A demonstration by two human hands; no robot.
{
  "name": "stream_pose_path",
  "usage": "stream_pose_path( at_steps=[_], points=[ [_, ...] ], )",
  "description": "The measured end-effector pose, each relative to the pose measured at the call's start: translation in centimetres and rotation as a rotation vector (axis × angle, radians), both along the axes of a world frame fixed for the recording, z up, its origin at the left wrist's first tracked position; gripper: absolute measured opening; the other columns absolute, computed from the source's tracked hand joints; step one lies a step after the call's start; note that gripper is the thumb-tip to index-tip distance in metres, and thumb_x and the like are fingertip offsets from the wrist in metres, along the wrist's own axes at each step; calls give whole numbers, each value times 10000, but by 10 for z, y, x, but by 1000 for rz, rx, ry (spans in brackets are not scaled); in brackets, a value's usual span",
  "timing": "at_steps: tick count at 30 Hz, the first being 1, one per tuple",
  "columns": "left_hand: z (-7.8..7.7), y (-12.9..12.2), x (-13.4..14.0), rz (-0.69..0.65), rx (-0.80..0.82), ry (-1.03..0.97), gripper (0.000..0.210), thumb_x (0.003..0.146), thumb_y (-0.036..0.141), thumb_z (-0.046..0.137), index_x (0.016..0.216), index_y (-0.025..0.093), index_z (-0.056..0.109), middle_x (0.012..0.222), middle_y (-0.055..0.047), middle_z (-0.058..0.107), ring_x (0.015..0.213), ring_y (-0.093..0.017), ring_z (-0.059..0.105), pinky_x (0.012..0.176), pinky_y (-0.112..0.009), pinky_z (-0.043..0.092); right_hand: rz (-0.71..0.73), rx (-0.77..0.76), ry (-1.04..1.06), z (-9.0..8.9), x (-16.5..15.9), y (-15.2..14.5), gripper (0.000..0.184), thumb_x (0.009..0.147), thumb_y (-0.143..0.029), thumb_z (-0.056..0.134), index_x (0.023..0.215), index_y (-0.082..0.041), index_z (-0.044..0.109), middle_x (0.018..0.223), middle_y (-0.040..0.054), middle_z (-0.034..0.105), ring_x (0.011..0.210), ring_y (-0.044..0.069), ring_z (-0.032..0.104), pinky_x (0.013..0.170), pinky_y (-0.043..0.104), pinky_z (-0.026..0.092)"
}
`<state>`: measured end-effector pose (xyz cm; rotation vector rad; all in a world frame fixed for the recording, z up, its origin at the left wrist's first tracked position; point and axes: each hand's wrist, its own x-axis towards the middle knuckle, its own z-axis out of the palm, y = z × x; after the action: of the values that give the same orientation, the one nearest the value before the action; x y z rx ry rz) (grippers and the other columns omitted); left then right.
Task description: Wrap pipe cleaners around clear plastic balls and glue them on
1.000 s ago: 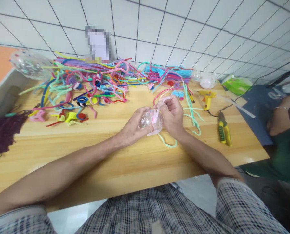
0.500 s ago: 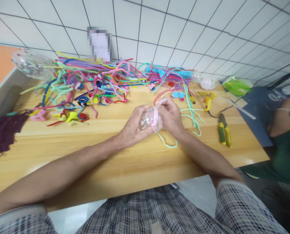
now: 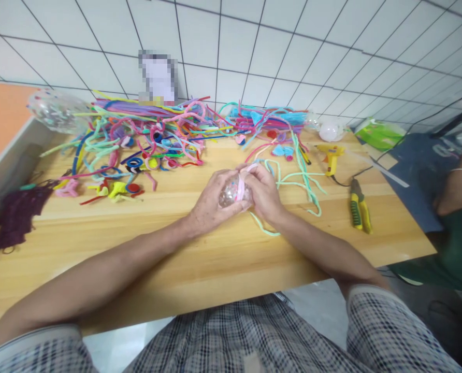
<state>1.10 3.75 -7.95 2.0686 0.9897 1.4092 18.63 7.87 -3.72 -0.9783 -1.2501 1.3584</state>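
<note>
A wooden surface [image 3: 138, 228] carries a tangle of coloured pipe cleaners [image 3: 161, 125]. On the person's side of the tangle are the left hand [image 3: 212, 203] and right hand [image 3: 266, 192]; to its right rest pliers [image 3: 358, 208] and a yellow glue gun [image 3: 331, 156]. Also on its near side is a clear ball [image 3: 227, 197], left fingers curled round it, right fingers pinched narrowly at the pale pink strip [image 3: 241, 188] crossing it.

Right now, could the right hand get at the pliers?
Probably yes: nothing covers the pliers, and only thin green strands lie between. The right hand is busy at the ball, though.
</note>
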Motion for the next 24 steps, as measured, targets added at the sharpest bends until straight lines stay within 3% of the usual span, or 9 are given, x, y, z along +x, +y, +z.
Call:
stream_pose_path(
  at_steps=[8, 16, 24],
  points=[
    [2, -1, 3, -13, -27, -3, 621, 1089, 603, 770, 1548, 223, 596, 1497, -178, 703, 1428, -335, 688, 1239, -543, 582, -69, 390, -178, 15, 11, -7, 97, 971, -402, 759, 987, -317, 716, 1147, 20, 788, 1132, 238, 710, 1110, 429, 548],
    [8, -2, 2, -14, -39, -19, 629, 1084, 618, 747, 1556, 232, 591, 1540, -182, 692, 1485, -346, 658, 1293, -569, 547, -97, 240, -142, 8, 6, 0, 155, 871, -375, 761, 884, -301, 626, 1063, 1, 757, 984, 204, 683, 884, 356, 574],
    [5, 0, 2, -45, -3, -24, 620, 1105, 628, 724, 1553, 223, 588, 1525, -184, 694, 1465, -336, 671, 1269, -551, 565, -91, 222, -142, 13, 7, -1, 145, 845, -374, 753, 866, -295, 634, 1015, -2, 747, 933, 193, 671, 840, 350, 564]
  ],
)
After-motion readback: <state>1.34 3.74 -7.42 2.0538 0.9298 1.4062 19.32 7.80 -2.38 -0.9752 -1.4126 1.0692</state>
